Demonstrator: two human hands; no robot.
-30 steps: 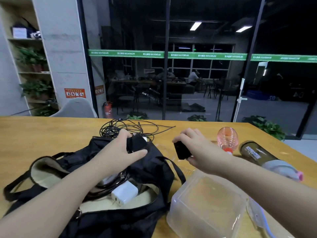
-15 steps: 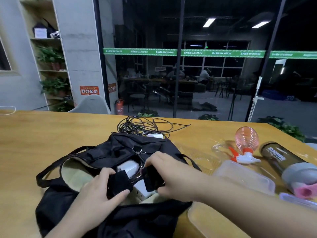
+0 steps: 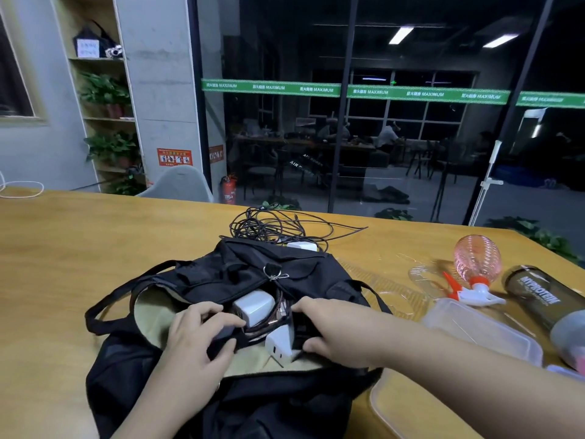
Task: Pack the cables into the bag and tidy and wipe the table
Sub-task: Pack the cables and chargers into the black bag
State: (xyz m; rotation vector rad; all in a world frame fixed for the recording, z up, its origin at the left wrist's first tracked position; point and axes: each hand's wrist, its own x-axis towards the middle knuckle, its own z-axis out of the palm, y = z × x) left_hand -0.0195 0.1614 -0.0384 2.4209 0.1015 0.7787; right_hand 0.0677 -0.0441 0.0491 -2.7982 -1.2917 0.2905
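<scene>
Bag point(image 3: 240, 280) open, both hands inside

The surface point(image 3: 95, 248) is smooth, lightly glossy wood. The bag point(image 3: 247, 274) is matt black cloth with a pale lining. 2 chargers point(image 3: 253, 304) inside are glossy white plastic. The container point(image 3: 484, 331) is translucent frosted plastic.

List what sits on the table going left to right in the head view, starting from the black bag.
black bag → clear plastic container → pink spray bottle → dark shaker bottle
</scene>
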